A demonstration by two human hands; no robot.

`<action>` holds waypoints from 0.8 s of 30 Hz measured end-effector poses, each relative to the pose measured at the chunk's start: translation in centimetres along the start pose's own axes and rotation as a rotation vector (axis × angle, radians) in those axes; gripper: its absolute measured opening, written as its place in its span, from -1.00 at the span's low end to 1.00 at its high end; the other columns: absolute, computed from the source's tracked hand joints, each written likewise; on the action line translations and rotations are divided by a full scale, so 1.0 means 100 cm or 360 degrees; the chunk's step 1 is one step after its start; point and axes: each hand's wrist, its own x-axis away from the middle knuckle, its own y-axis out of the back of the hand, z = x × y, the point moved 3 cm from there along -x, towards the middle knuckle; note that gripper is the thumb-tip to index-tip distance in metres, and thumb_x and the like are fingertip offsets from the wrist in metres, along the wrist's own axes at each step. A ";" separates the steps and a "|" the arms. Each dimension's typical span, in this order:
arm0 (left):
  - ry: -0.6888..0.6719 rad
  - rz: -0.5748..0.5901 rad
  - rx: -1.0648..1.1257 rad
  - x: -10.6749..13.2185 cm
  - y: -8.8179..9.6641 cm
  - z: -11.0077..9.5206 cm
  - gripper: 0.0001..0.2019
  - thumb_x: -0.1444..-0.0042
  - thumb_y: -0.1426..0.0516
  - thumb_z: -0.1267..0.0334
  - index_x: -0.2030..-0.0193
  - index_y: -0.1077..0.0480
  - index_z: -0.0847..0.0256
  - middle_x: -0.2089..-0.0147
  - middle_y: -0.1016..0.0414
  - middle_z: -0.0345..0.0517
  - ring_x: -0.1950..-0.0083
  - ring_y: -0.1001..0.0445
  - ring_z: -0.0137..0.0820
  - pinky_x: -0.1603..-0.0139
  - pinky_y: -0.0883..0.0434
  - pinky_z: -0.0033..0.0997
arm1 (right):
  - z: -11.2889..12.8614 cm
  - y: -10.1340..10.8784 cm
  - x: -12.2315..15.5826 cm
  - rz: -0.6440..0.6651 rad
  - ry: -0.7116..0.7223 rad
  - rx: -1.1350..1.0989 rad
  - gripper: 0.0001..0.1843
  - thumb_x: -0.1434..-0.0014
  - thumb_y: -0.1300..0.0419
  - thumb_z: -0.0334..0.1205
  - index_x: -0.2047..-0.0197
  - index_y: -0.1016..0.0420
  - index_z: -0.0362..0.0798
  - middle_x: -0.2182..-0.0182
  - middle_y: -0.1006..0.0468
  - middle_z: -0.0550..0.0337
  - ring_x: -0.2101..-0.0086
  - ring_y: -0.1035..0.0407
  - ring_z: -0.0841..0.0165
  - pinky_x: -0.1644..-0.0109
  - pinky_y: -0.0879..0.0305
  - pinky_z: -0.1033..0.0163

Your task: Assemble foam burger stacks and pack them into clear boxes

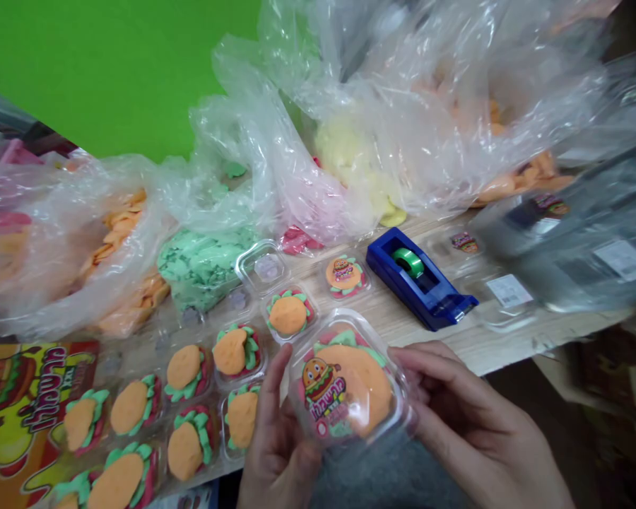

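Note:
A clear plastic box (350,382) with a burger-shaped candy inside is held up close to me, its lid down and a cartoon burger sticker on top. My left hand (278,442) grips its left side, the index finger along the edge and the thumb at the lower corner. On the right edge, my right hand (471,424) pinches the box between thumb and fingers. Just beyond it lie an unstickered burger candy (287,314) in an open box and a closed box (344,276) with a sticker. A blue tape dispenser (421,279) with green tape stands to the right.
Several open boxes of burger candies (185,367) fill the table's left side, beside a printed burger sheet (26,417). Along the back are plastic bags of green pieces (206,258), pink pieces (315,205) and orange pieces (119,233). Empty labelled boxes (509,290) lie right.

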 end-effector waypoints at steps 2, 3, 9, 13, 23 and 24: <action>-0.0001 0.0007 0.0007 0.000 -0.002 0.000 -0.45 0.01 -0.26 0.19 -0.14 -0.25 -0.24 -0.19 -0.38 -0.26 -0.18 -0.35 -0.21 -0.08 -0.40 -0.30 | 0.000 0.000 -0.001 0.0001 0.0039 0.0048 -0.63 -0.11 -0.22 -0.35 0.07 -0.48 0.28 0.22 -0.48 0.24 0.24 -0.45 0.42 0.29 -0.45 0.48; -0.0009 0.0018 -0.0007 0.000 -0.002 0.000 -0.46 0.00 -0.25 0.18 -0.14 -0.25 -0.25 -0.20 -0.37 -0.27 -0.19 -0.34 -0.21 -0.08 -0.39 -0.29 | 0.000 0.000 -0.002 0.0011 0.0051 0.0086 -0.62 -0.11 -0.22 -0.36 0.06 -0.48 0.28 0.22 -0.48 0.23 0.23 -0.45 0.40 0.29 -0.45 0.47; -0.0015 -0.0013 -0.0090 0.002 0.000 0.000 -0.39 0.02 -0.26 0.18 -0.19 -0.20 -0.20 -0.17 -0.40 -0.19 -0.18 -0.34 -0.19 -0.06 -0.41 -0.30 | 0.006 0.000 -0.001 0.0059 0.0164 0.0279 -0.56 -0.11 -0.17 -0.41 0.02 -0.49 0.29 0.23 -0.46 0.21 0.20 -0.43 0.40 0.26 -0.44 0.46; -0.0051 -0.0010 -0.0102 0.001 -0.002 -0.001 -0.40 0.00 -0.25 0.20 -0.18 -0.18 -0.20 -0.04 -0.52 -0.18 -0.10 -0.43 -0.23 -0.04 -0.42 -0.28 | 0.007 0.001 0.003 0.0065 0.0178 0.0225 -0.57 -0.12 -0.14 -0.43 0.06 -0.50 0.30 0.22 -0.45 0.23 0.27 -0.45 0.44 0.33 -0.44 0.51; -0.0181 0.0145 -0.0094 -0.002 -0.003 -0.008 -0.44 -0.03 -0.24 0.33 -0.13 -0.24 -0.26 -0.04 -0.51 -0.22 -0.02 -0.49 -0.30 0.01 -0.46 -0.36 | -0.002 -0.003 0.006 -0.0087 -0.0062 -0.0106 -0.79 -0.12 -0.21 -0.36 0.23 -0.49 0.17 0.14 -0.45 0.26 0.34 -0.46 0.49 0.30 -0.46 0.49; -0.0191 0.0144 -0.0100 -0.001 -0.003 -0.008 -0.44 -0.03 -0.23 0.34 -0.13 -0.24 -0.27 -0.04 -0.51 -0.23 -0.02 -0.50 -0.30 0.01 -0.46 -0.36 | -0.003 -0.004 0.006 -0.0089 -0.0094 -0.0225 -0.80 -0.13 -0.21 -0.36 0.24 -0.47 0.17 0.17 -0.45 0.27 0.40 -0.44 0.52 0.34 -0.47 0.48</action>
